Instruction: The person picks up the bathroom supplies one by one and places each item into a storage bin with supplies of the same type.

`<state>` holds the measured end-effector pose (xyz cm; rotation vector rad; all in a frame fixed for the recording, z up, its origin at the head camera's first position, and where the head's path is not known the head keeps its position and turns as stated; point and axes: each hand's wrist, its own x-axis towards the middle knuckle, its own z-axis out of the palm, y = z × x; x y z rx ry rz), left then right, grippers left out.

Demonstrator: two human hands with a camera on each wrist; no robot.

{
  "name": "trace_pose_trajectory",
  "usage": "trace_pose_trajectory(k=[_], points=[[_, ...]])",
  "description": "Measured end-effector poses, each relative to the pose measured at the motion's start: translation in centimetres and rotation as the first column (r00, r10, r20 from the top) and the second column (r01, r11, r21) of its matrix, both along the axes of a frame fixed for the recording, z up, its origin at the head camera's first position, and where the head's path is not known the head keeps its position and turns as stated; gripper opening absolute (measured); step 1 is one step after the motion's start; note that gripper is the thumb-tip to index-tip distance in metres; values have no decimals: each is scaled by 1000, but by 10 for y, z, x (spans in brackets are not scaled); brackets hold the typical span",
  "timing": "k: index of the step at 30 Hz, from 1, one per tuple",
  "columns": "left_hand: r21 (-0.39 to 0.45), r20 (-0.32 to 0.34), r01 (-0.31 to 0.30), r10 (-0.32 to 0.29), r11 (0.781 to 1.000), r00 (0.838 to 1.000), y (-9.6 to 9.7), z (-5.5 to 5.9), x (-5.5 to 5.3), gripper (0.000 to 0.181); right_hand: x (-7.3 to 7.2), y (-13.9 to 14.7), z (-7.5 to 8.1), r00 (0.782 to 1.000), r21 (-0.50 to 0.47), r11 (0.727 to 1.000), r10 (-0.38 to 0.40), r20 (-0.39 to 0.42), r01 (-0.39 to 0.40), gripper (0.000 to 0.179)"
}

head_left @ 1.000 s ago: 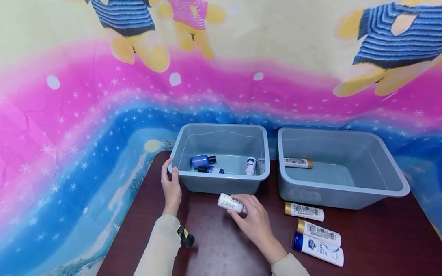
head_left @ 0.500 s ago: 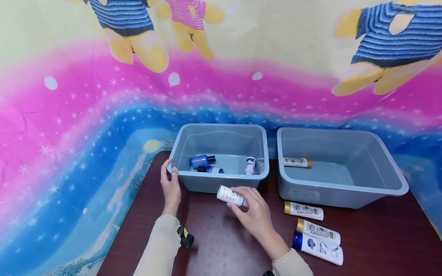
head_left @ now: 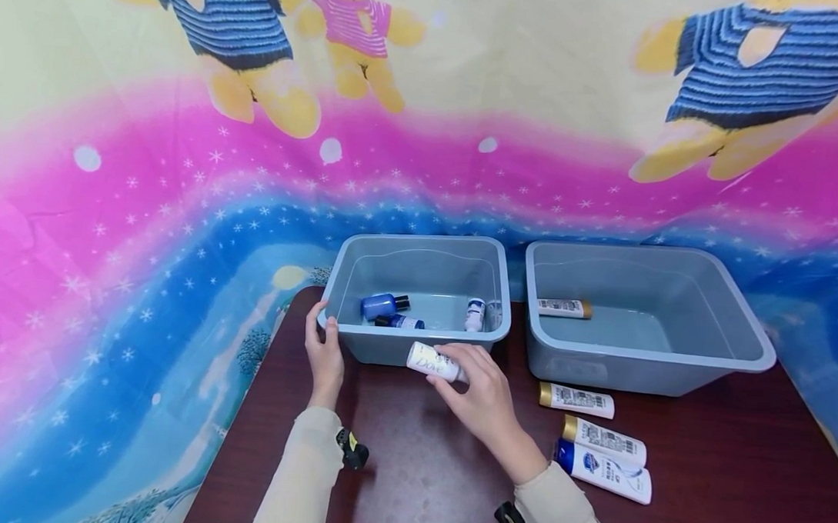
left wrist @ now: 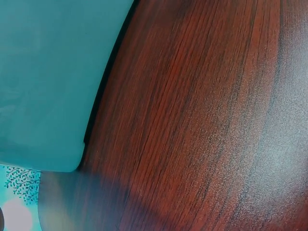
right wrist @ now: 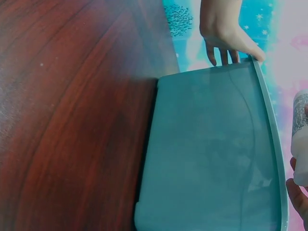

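While the left hand point(head_left: 325, 362) holds the grey tub point(head_left: 381, 349) by its left corner rim, the right hand point(head_left: 484, 394) pinches the white bottle point(head_left: 425, 359) between thumb and fingers, tipped sideways, lower centre of the head view. Judgement: light, stiff plastic; smooth, possibly slippery; unlikely to break. Best hold: round the middle of its body.

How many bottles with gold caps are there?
3. The first lies inside the right-hand bin, the second on the table in front of it, the third nearer the camera, alongside a blue-capped bottle. That bin's front wall may hide more.
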<state>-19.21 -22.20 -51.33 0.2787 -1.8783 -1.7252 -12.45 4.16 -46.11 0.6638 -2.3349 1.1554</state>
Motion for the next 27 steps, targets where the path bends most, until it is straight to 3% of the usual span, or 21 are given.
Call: trace_pose_trajectory(k=[8, 27], points=[[-12, -4, -9, 9, 1000, 1000, 0, 0, -1, 35, -7, 1, 10, 999, 11, 1000, 1, -53, -1, 44], [-17, -6, -8, 8, 1000, 1000, 0, -2, -1, 34, -20, -5, 31, 1000, 55, 998, 8, -23, -6, 44]])
